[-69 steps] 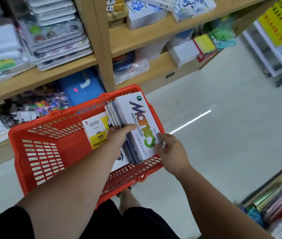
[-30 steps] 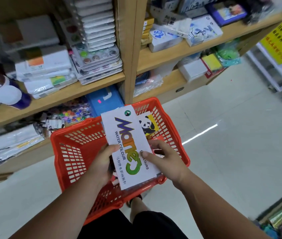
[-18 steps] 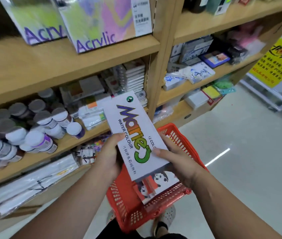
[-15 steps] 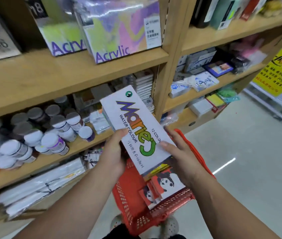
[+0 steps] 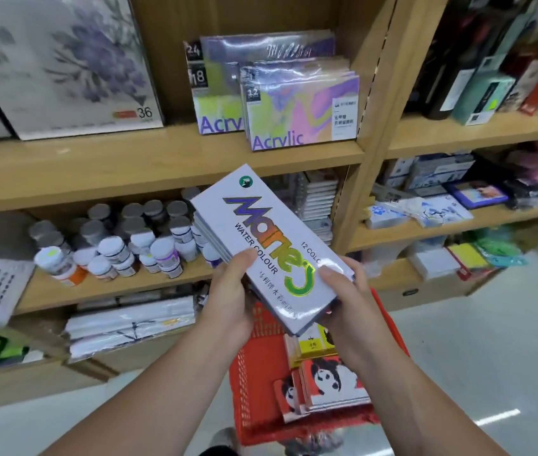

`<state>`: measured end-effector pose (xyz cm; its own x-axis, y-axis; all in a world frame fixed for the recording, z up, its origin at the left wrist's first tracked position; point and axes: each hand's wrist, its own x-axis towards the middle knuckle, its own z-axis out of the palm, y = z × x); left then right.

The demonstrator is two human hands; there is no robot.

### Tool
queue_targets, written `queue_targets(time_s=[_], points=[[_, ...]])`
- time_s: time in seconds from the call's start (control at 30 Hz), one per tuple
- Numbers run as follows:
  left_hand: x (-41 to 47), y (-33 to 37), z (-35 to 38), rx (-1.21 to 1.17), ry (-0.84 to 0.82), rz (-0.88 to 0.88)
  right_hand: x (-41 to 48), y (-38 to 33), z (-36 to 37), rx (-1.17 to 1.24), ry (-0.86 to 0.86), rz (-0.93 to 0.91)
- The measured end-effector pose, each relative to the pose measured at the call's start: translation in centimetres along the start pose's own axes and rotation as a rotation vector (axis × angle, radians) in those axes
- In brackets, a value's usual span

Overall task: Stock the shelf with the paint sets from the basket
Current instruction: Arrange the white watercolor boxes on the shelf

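A stack of white water colour paint sets (image 5: 261, 232) is held up in front of the wooden shelves. My left hand (image 5: 228, 297) grips its near left edge, thumb on the top box. My right hand (image 5: 343, 291) grips the near right corner, thumb on top. Below them hangs the red basket (image 5: 251, 383) with red-and-white panda boxes (image 5: 330, 383) and a yellow box (image 5: 313, 343) inside. The wooden shelf board (image 5: 149, 159) just above the stack carries Acrylic paint sets (image 5: 300, 103).
Paint jars (image 5: 123, 245) crowd the middle shelf on the left, beside stacked white palettes (image 5: 318, 199). A large 36-colour box (image 5: 60, 64) stands at the upper left. A wooden upright (image 5: 369, 126) divides the bays. Pale floor (image 5: 478, 357) lies to the right.
Both hands lifted the stack of water colour sets out of the basket and up to shelf height. The view rose from the lower shelves to the Acrylic shelf.
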<state>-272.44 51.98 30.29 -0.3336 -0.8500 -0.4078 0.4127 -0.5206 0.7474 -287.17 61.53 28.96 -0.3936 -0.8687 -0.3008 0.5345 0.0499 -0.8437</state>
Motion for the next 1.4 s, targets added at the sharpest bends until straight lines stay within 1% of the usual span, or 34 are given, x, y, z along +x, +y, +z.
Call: queue_targets(time_s=[0.1,0.2,0.23,0.37,0.5,0.63,0.7,0.93,1.1,1.27,1.4], points=[[-2.1,-0.2,-0.2,0.035,0.023,0.035,-0.5,-0.5,-1.0,-0.003,-0.04,0.005],[-3.5,0.7,-1.4,0.11,-0.014,0.061,-0.8,-1.2,-0.8,-0.033,-0.094,0.003],[-3.9,1.5,-1.9,0.113,-0.01,0.074,-1.0,-1.5,-0.5,-0.035,-0.106,0.002],[-4.1,6.7,-4.8,0.112,0.056,0.215,-1.6,-2.2,1.3,-0.053,-0.172,-0.013],[-4.4,11.1,-7.8,0.098,0.104,0.239,-1.0,-2.8,4.9,-0.116,-0.257,-0.051],[-4.1,14.3,-11.6,0.082,0.096,0.31,0.4,-2.5,10.4,-0.174,-0.31,-0.096],[-3.6,16.7,-14.2,0.112,0.074,0.347,1.2,-1.8,13.5,-0.187,-0.327,-0.112],[-1.3,28.7,-24.8,0.245,-0.017,0.404,4.0,-0.1,27.3,-0.229,-0.346,-0.253],[0.9,36.1,-29.6,0.265,-0.043,0.452,5.6,0.7,36.6,-0.296,-0.378,-0.351],[2.7,40.7,-32.9,0.297,-0.043,0.485,8.1,0.9,43.3,-0.364,-0.41,-0.396],[4.9,42.4,-35.0,0.317,-0.029,0.526,10.9,1.0,48.0,-0.466,-0.478,-0.433]])
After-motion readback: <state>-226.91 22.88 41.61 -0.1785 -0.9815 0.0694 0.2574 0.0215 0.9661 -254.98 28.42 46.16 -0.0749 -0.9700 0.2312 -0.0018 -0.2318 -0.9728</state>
